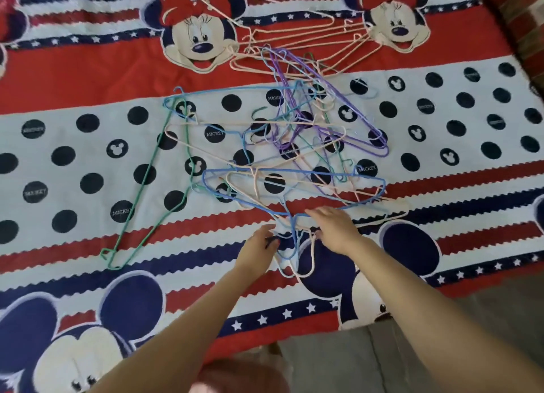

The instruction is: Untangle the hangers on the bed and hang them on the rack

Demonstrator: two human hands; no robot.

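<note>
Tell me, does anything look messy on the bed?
Yes. The hangers lie in a knotted heap on the bedsheet, wires threaded through each other. Only the green hanger lies mostly free at the left.

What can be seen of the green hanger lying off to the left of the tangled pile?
The green hanger is a thin wire-like hanger with a green coating, lying flat on the patterned bedsheet. It stretches diagonally, with one corner near the bottom left and its long side rising toward the light blue hanger, whose left end it crosses. Its right part runs under or among the pile's edge, so its hook cannot be clearly picked out. Neither of the hands touches it.
</note>
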